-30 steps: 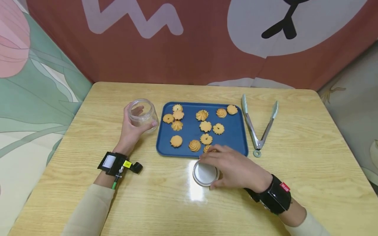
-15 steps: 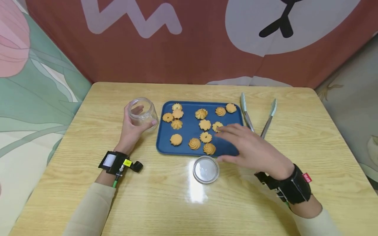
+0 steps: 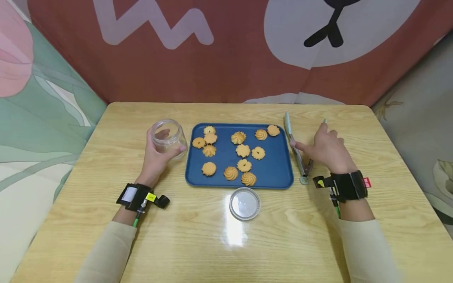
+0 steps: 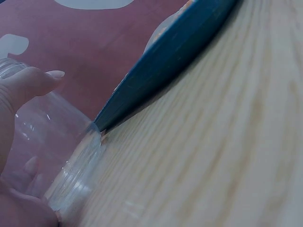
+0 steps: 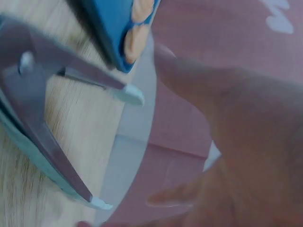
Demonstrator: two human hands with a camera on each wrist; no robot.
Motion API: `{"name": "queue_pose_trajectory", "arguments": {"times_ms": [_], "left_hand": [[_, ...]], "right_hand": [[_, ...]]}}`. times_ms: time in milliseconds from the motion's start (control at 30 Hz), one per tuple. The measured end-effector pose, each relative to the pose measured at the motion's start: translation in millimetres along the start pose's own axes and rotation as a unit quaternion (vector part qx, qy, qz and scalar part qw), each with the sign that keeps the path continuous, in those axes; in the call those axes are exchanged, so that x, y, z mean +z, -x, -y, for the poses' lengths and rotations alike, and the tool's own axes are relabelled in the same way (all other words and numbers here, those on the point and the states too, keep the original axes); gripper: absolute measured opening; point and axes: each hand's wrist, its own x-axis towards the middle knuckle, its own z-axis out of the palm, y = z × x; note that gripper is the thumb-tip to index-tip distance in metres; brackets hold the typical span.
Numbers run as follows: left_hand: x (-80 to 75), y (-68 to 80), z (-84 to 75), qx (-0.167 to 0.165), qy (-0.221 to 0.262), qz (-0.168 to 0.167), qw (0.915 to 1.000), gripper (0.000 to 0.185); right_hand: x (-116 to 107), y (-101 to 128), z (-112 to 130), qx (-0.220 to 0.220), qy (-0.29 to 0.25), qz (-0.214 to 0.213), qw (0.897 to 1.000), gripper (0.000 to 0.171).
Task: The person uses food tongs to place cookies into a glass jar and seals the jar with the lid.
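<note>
My left hand [image 3: 156,159] grips a clear, lidless jar [image 3: 172,143] left of the tray; the left wrist view shows the thumb and fingers around the jar [image 4: 57,132]. My right hand [image 3: 329,151] is spread over a pair of tongs [image 3: 300,160], thumb near one arm and fingers by the other. In the right wrist view the tongs [image 5: 35,90] lie spread on the table, with pale green tips, and the right hand [image 5: 246,137] is apart from them. Several cookies [image 3: 243,151] lie scattered on the blue tray [image 3: 279,173].
A round silver-rimmed lid [image 3: 245,203] lies on the wooden table [image 3: 177,243] just in front of the tray. Behind the table rises a reddish-brown printed backdrop [image 3: 230,74], with a floral one [image 3: 39,129] at the left.
My right hand has left the lid, passed over the tray's right side and come to the tongs, its fingers spreading. The left hand keeps its hold on the jar.
</note>
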Motion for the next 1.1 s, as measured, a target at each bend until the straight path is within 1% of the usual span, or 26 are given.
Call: {"name": "queue_pose_trajectory", "arguments": {"times_ms": [67,133,200,300,433,533,700,833,867,967,1033,1100], "left_hand": [[-1.8,0.2,0.0,0.0,-0.004,-0.003,1.0,0.102],[-1.5,0.2,0.3,0.0,-0.007,-0.002,1.0,0.101],[0.3,0.0,0.9,0.001,-0.007,0.0,1.0,0.101],[1.9,-0.2,1.3,0.0,-0.005,0.001,1.0,0.1],[1.2,-0.8,1.0,0.005,-0.006,0.0,1.0,0.1],[-1.0,-0.8,0.7,0.01,-0.009,-0.001,0.9999,0.1],[-2.9,-2.8,-0.2,0.015,-0.012,0.003,0.9998,0.099],[-2.9,-3.1,-0.4,0.015,-0.014,0.003,0.9998,0.098],[-3.1,-2.6,-0.2,0.014,-0.016,0.003,0.9998,0.098],[-3.5,-0.3,1.0,0.009,-0.02,0.002,0.9997,0.099],[-3.6,1.3,2.0,0.006,-0.024,0.002,0.9997,0.099],[-3.4,2.5,3.1,0.003,-0.027,0.002,0.9996,0.099]], "right_hand": [[0,-6,-1,0.024,0.008,0.038,0.999,0.133],[0,-11,-1,0.035,0.007,0.066,0.997,0.135],[1,-14,-1,0.037,0.0,0.084,0.996,0.133],[3,-18,-1,0.035,-0.008,0.098,0.995,0.128],[6,-21,-1,0.027,-0.007,0.094,0.995,0.117],[10,-24,-1,0.023,-0.001,0.084,0.996,0.117],[19,-28,1,0.039,0.02,0.057,0.997,0.123],[24,-29,2,0.054,0.023,0.036,0.998,0.125],[24,-29,1,0.055,0.02,0.035,0.998,0.126],[20,-29,-5,0.035,-0.003,0.041,0.999,0.125],[15,-28,-10,0.017,-0.031,0.045,0.998,0.122],[8,-25,-15,-0.002,-0.058,0.035,0.998,0.118]]}}
